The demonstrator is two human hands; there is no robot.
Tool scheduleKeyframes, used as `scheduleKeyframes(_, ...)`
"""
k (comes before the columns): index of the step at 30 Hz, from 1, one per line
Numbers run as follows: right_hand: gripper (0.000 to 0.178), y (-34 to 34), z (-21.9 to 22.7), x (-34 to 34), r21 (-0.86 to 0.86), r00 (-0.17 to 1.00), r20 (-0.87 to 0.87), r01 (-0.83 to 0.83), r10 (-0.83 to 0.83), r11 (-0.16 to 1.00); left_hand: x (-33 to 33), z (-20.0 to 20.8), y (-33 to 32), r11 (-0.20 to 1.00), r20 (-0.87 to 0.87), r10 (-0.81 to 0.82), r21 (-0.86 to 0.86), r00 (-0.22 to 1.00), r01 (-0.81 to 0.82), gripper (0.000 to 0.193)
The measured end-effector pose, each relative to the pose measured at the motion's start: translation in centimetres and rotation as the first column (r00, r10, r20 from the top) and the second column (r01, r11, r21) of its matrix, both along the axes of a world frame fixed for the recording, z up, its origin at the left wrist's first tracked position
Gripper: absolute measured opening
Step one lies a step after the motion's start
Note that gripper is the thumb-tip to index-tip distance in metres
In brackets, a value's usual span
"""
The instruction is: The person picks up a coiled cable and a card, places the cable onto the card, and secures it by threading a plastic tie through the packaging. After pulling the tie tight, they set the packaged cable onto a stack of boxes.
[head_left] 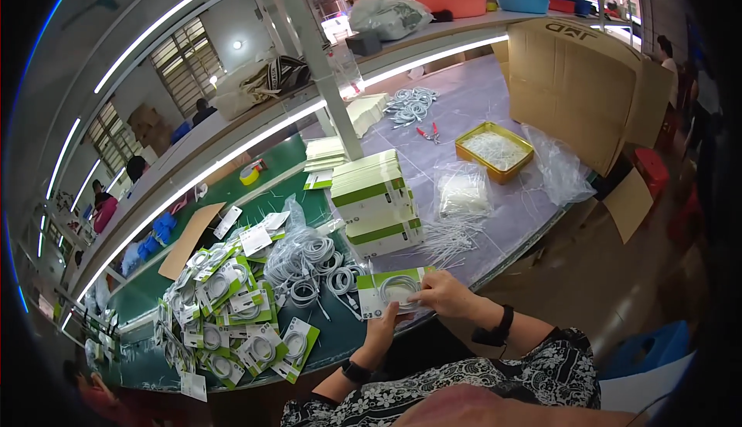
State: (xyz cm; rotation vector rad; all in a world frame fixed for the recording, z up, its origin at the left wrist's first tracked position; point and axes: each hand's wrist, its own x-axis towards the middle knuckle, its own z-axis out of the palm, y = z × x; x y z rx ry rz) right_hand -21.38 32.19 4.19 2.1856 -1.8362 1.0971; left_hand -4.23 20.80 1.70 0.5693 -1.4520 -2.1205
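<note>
A green and white backing card [369, 286] with a coiled white cable [398, 289] lying on it is held up over the table's front edge. Under its lower edge is my left hand [380, 330], closed on the card. My right hand [447, 294] is closed at the card's right side, its fingertips pressed against the coil; exactly what they pinch there is partly hidden. Loose coiled cables [309, 261] lie just beyond the card. To the left spreads a heap of carded cables [232, 303]. Thin white cable ties [452, 240] are strewn to the right.
Stacked blank cards [371, 187] stand behind my hands. Farther right are a bag of ties [464, 191], a yellow tray [506, 168], and red-handled pliers [429, 133]. A large cardboard box [572, 87] stands at the right edge. A metal post [325, 64] rises from the table.
</note>
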Motion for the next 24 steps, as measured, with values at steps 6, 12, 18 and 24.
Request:
scheduleKeyframes(6, 0.024, 1.0, 1.1, 1.5, -0.136, 0.974, 0.167, 0.174, -0.150, 0.975, -1.2, -0.7, 1.6, 0.999, -0.003, -0.045, 0.001, 0.999, 0.045, 0.033)
scheduleKeyframes(12, 0.023, -0.6, 0.6, 1.0, -0.143, 0.972, 0.202, 0.152, -0.121, 0.978, -0.1, -0.7, -0.2, 0.995, 0.203, -0.034, -0.085, 0.979, 0.053, 0.040)
scheduleKeyframes(18, 0.022, -4.5, -2.4, -0.9, -0.193, 0.946, 0.322, 0.026, 0.039, 0.981, 1.4, -2.5, -4.9, 0.914, 0.221, 0.076, -0.405, 0.972, 0.021, 0.052)
scheduleKeyframes(24, 0.022, -6.1, -5.0, -0.9, -0.115, 0.880, 0.462, -0.060, 0.107, 0.992, 2.2, -1.3, -5.4, 0.951, 0.332, 0.092, -0.309, 0.939, 0.016, 0.038)
